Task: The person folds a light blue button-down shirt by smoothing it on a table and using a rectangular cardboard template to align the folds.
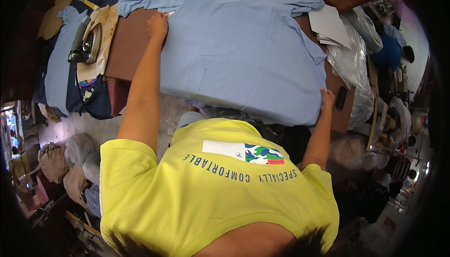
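A light blue short-sleeved shirt point(243, 51) lies spread over the brown table, its sleeves toward the far side and its lower edge hanging over the near edge. My left hand point(158, 25) is closed at the shirt's left side, beside a small white piece that shows at the cloth's edge. At the lower right corner, my right hand point(327, 98) has its fingers bent around the shirt's edge. An iron point(88, 41) with a dark handle rests on a stained, pale cloth point(108, 20) to the left of my left arm.
The brown table top point(132, 46) shows left of the shirt. White sheets point(329, 24) and clear plastic bags point(349, 62) lie at the right, near a black phone-like object point(341, 97). More blue cloth point(61, 65) hangs at the left. A person in blue point(387, 52) is at the far right.
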Tool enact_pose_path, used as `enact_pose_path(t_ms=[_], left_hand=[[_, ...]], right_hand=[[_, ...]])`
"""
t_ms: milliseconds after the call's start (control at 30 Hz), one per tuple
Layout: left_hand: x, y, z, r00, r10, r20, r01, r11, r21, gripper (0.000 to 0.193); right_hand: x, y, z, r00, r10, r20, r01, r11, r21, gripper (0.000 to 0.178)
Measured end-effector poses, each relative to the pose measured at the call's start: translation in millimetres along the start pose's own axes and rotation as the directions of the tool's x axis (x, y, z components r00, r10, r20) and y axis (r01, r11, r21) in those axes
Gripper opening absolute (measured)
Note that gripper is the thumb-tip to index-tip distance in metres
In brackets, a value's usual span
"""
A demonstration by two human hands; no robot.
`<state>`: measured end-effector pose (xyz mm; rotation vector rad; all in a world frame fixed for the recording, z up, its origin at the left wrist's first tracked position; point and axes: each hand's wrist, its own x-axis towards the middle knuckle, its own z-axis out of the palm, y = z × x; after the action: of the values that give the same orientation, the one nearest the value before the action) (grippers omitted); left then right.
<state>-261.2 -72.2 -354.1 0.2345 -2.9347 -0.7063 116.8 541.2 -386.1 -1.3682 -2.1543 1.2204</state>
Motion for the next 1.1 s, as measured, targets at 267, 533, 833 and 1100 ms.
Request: enact_pose_path(t_ms=[267, 533, 833, 1100], left_hand=[[-3, 16, -3, 0.989, -0.133, 0.060, 0.127, 0.987, 0.097, 0.039], [10, -69, -36, 0.785, -0.568, -0.248, 0.492, 0.815, -0.306, 0.036], [-100, -14, -11, 0.877, 0.481, -0.016, -0.449, 0.830, 0.330, 0.049], [-89, -10, -6, 0.903, 0.409, -0.132, -0.341, 0.869, 0.360, 0.051]], right_hand=[[-5, -1, 14, 0.983, -0.057, -0.175, 0.031, 0.989, -0.146, 0.029], [-27, -29, 16, 0.972, -0.052, -0.227, -0.027, 0.943, -0.332, 0.037], [-53, -42, 75, 0.847, -0.531, -0.010, 0.366, 0.596, -0.714, 0.048], [-28, -99, 74, 0.669, -0.743, 0.006, 0.541, 0.482, -0.689, 0.040]])
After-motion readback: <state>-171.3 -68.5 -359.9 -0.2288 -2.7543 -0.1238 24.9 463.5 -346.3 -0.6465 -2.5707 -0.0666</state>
